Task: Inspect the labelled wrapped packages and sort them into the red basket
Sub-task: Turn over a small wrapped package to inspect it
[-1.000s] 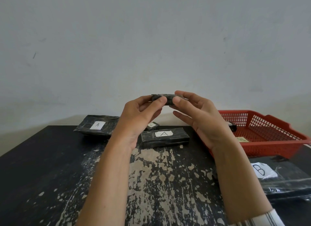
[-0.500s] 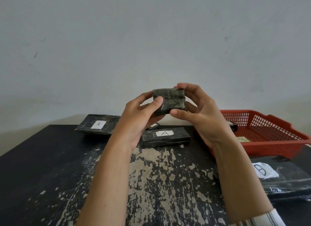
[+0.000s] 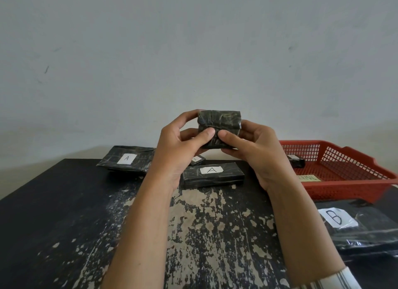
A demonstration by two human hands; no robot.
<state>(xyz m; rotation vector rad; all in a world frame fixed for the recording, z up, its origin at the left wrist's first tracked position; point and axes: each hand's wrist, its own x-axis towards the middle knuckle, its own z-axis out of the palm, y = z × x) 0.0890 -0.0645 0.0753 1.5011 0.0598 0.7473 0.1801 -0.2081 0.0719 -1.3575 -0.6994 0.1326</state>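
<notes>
A small black wrapped package (image 3: 219, 124) is held up above the table, its plain wrinkled face toward me and no label showing. My left hand (image 3: 183, 144) grips its left side and my right hand (image 3: 254, 146) its right, thumbs pressed on the front. Beneath the hands lie a long package labelled A (image 3: 213, 174), a flat package labelled A (image 3: 127, 160) at the back left, and a small labelled package (image 3: 197, 159) partly hidden by my left hand. The red basket (image 3: 344, 185) at the right holds a small black package (image 3: 297, 160). A package labelled B (image 3: 361, 226) lies at the near right.
The black table (image 3: 64, 224) has worn, flaking paint down its middle. A pale wall stands close behind its far edge. A small yellowish tag (image 3: 308, 177) lies on the basket floor.
The held package has been turned from edge-on to its broad face toward me and raised slightly. Both hands kept hold of it. Nothing on the table moved.
</notes>
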